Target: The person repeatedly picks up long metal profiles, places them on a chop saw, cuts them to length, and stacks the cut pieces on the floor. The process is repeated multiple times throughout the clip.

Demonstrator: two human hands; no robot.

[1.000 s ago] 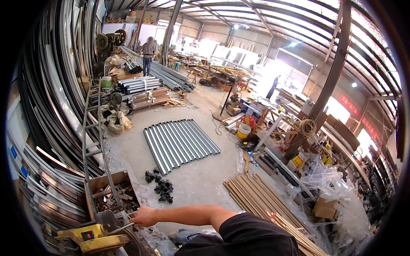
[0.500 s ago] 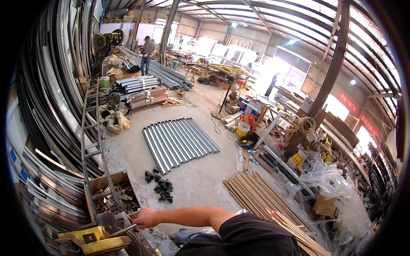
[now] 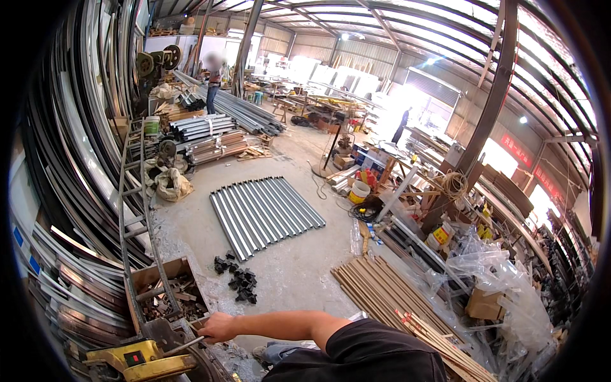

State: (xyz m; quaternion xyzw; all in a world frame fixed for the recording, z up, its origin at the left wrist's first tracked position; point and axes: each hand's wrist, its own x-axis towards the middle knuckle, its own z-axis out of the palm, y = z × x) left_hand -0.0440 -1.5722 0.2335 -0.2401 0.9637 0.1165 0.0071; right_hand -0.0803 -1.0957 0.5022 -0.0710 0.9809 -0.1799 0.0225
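My right hand (image 3: pixel 218 326) is closed around the end of a metal lever (image 3: pixel 184 346) at the lower left, its arm stretched leftward across me. The lever runs into a worn yellow machine (image 3: pixel 137 358) that carries a small red and green switch. Just beyond the hand stands a box of offcuts (image 3: pixel 175 296), full of short brown and metal pieces. My left hand is out of sight.
Silver metal profiles (image 3: pixel 267 215) lie side by side on the floor ahead, with black plastic parts (image 3: pixel 240 283) nearer. A metal ladder (image 3: pixel 130 210) and upright profiles line the left. Brown strips (image 3: pixel 388 299) and clear plastic wrap (image 3: pixel 503 274) lie right. A person (image 3: pixel 213 86) stands far back.
The view has shifted very slightly. My right hand keeps its grip on the lever in nearly the same place. The person at the back has changed posture a little.
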